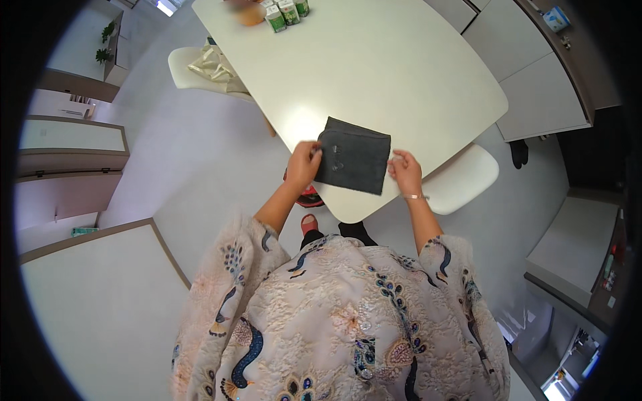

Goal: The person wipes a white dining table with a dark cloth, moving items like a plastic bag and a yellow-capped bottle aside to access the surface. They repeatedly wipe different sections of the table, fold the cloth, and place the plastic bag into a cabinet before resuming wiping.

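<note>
A dark grey folded cloth (354, 157), perhaps a garment, lies flat at the near end of the white table (374, 73). Small pale marks show on its upper face, and a back layer sticks out past the far edge. My left hand (303, 164) is at the cloth's left edge, fingers curled and closed on it. Beside the right edge is my right hand (406, 174), its fingers loosely bent and a little apart, the tips close to the fabric. Whether those tips touch it is hard to make out.
Several green-and-white cartons (284, 15) and an orange round thing (249, 15) stand at the table's far left. A white chair (463, 179) is tucked in at right; another chair (184, 69) at left holds a cream bag (217, 69). Cabinets (535, 87) line the far right.
</note>
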`<state>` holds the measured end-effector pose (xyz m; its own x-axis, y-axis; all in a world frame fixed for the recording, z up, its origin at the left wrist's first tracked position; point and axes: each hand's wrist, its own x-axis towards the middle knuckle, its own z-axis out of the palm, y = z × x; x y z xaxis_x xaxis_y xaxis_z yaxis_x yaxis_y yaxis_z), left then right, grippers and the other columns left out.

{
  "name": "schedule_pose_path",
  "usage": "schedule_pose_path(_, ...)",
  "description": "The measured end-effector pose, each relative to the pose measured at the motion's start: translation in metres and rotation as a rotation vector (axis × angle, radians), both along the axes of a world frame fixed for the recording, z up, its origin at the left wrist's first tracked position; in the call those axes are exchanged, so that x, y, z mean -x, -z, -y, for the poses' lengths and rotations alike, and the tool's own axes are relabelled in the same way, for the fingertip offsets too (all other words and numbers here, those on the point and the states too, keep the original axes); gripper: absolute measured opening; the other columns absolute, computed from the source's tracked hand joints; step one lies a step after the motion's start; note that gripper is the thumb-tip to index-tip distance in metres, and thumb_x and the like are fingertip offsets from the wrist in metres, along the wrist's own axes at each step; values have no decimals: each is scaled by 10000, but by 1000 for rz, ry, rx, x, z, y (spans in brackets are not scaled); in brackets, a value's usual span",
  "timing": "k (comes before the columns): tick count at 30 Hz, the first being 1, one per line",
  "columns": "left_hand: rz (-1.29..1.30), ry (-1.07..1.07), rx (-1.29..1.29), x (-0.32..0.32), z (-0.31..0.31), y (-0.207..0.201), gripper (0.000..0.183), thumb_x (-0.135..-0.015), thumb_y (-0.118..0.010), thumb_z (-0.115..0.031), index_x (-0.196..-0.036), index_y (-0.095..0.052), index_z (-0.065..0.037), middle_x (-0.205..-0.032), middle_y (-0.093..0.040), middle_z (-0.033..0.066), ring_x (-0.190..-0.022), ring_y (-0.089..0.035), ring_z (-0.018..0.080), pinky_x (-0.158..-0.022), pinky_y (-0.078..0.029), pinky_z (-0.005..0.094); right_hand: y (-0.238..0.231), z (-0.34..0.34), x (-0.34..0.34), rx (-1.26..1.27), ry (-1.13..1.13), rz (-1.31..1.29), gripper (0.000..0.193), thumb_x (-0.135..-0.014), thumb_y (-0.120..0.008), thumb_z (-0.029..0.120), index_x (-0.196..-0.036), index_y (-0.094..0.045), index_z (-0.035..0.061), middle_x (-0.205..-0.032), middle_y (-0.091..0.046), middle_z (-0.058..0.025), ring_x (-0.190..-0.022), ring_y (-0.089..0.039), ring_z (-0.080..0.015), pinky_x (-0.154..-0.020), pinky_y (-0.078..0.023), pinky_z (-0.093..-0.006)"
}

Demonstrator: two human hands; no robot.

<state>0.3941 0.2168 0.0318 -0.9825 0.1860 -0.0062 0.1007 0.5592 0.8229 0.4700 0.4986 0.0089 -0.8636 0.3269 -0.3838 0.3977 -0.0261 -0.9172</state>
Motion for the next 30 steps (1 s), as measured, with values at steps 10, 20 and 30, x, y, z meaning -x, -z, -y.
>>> schedule_pose_path(10, -263, 410, 270, -44, 28, 0, 322, -732, -665, -38, -1051, -660, -82, -1055, -608, 85, -972, -594, 292, -810, -506, 391, -27, 38, -74, -881, -414, -284, 324, -775, -691, 113, -1090, -639, 52, -1124, -594, -170, -1039, -569, -345, -881, -481, -422)
schedule_pose_path(20, -335, 472, 271, -38, 24, 6, 164, -775, -567, -133, -846, -704, -78, -845, -598, 116, -848, -599, 309, -721, -501, 415, -19, 41, -71, -1091, -322, -299, 126, -775, -680, 83, -900, -697, 87, -931, -610, -121, -858, -612, -324, -738, -515, -427)
schedule_pose_path(30, -372, 567, 317, -60, 47, 21, 198, -682, -643, -118, -870, -705, -109, -847, -610, 109, -834, -602, 322, -684, -502, 432, -6, 68, -110, -1130, -248, -231, 92, -766, -682, 98, -854, -702, 85, -908, -618, -128, -841, -623, -321, -726, -522, -421)
